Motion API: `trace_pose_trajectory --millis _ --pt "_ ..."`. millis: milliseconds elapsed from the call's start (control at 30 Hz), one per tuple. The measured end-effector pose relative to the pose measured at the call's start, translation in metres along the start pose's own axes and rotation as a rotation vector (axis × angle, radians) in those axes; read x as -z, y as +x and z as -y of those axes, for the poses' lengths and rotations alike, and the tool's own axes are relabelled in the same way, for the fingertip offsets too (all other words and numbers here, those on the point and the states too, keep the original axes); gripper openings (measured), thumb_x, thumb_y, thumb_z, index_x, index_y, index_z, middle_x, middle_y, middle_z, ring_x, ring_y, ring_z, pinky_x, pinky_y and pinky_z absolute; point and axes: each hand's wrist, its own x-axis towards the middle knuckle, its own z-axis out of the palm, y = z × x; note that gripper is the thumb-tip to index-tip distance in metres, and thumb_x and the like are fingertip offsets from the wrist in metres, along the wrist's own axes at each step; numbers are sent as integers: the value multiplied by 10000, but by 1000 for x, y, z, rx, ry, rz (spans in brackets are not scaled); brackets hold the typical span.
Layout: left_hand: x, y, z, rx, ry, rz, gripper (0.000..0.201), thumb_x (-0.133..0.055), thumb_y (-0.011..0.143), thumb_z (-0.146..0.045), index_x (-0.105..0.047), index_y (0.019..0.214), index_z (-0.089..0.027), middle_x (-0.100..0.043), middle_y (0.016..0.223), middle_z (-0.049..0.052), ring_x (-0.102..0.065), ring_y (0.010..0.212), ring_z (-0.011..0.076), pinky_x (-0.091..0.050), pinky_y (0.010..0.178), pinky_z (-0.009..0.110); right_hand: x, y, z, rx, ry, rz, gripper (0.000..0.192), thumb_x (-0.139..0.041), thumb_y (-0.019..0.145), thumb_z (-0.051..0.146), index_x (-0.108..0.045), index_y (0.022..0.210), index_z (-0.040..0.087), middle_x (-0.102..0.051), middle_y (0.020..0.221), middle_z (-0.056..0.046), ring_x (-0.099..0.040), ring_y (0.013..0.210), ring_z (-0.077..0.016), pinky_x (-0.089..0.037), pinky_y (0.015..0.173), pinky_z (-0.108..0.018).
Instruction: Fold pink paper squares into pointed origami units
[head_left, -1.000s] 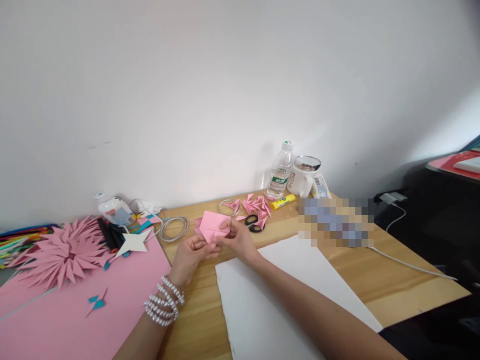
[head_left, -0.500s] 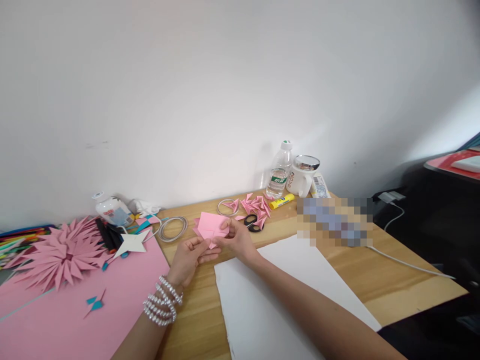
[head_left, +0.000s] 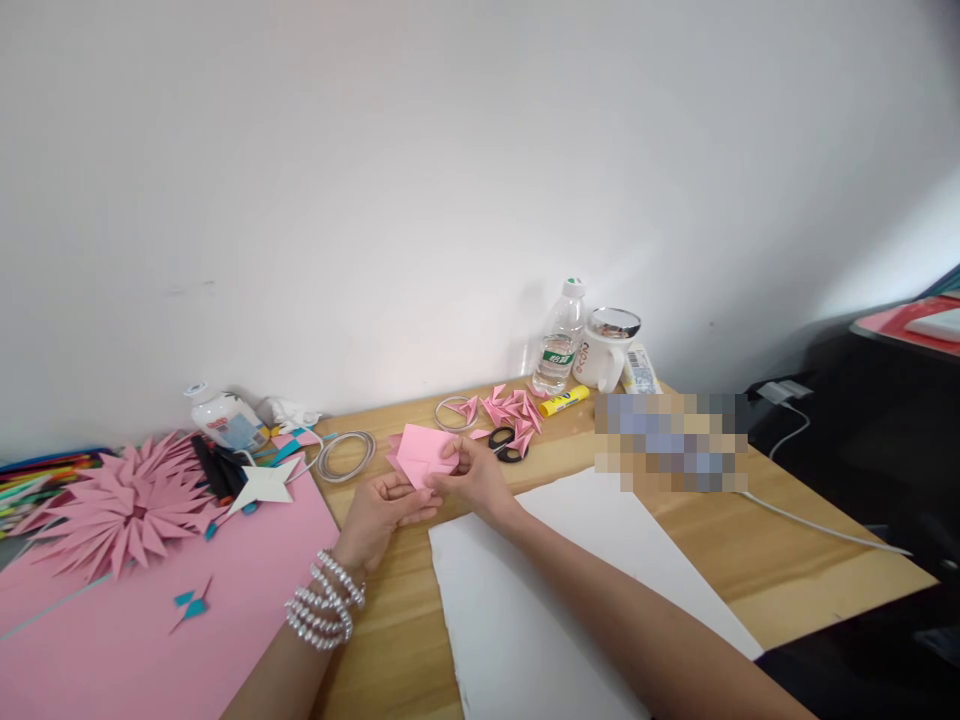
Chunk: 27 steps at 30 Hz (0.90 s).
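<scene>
Between my two hands is a folded pink paper (head_left: 421, 450), held up just above the wooden table. My left hand (head_left: 381, 508), with pearl bracelets (head_left: 324, 605) round its wrist, closes on the paper's lower edge. Thumb and fingers of my right hand (head_left: 474, 480) pinch its right side. Behind the paper, another piece of pink paper (head_left: 393, 450) peeks out on the left. Black-handled scissors (head_left: 510, 445) lie just past my right hand, beside several folded pink paper pieces (head_left: 514, 408).
A white sheet (head_left: 540, 600) lies under my right forearm. Pink card (head_left: 262, 590) and spiky pink paper flowers (head_left: 135, 515) are at left. A coiled cable (head_left: 345, 458), glue stick (head_left: 564, 401), water bottle (head_left: 559, 340) and white mug (head_left: 600, 360) stand or lie along the back.
The small point at the paper's lower edge, visible before, no longer shows as my fingers press there. Both hands keep nearly the same place.
</scene>
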Motion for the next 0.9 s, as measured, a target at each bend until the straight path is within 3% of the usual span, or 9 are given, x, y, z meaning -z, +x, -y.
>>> trace_pose_trajectory --millis 267,400,567,733,900 --pt "0 1 2 24 -11 -19 259 -741 577 -152 -640 803 -78 -711 757 115 -667 710 203 -548 663 278 0 -2 4 -88 85 10 508 -786 400 251 -428 754 179 -574 557 50 -510 437 -89 -410 426 -204" --pt "3 3 3 34 -47 0 224 -722 602 -137 -646 804 -76 -710 773 119 -667 697 188 -547 638 246 1 -2 8 -99 121 -3 615 -795 397 233 -423 885 179 -608 575 41 -545 431 -107 -448 426 -220" --pt "6 4 0 28 -75 -5 220 -723 600 -152 -653 796 -81 -710 779 115 -666 727 203 -544 677 267 4 -1 13 -88 155 77 783 -784 436 237 -363 1094 188 -642 664 14 -619 571 -164 -515 555 -302" --pt "3 3 -1 -11 -29 -26 255 -741 580 -210 -657 786 -84 -711 733 106 -667 714 217 -549 645 287 3 -2 11 -54 19 29 751 -783 440 222 -399 1084 175 -648 714 -16 -631 645 -188 -515 603 -316" --pt "6 4 0 -37 35 -35 289 -736 587 -244 -659 814 -83 -711 723 104 -668 690 215 -550 648 305 5 -1 8 -108 78 59 766 -785 440 234 -396 1098 171 -642 697 -10 -636 640 -195 -524 584 -332"
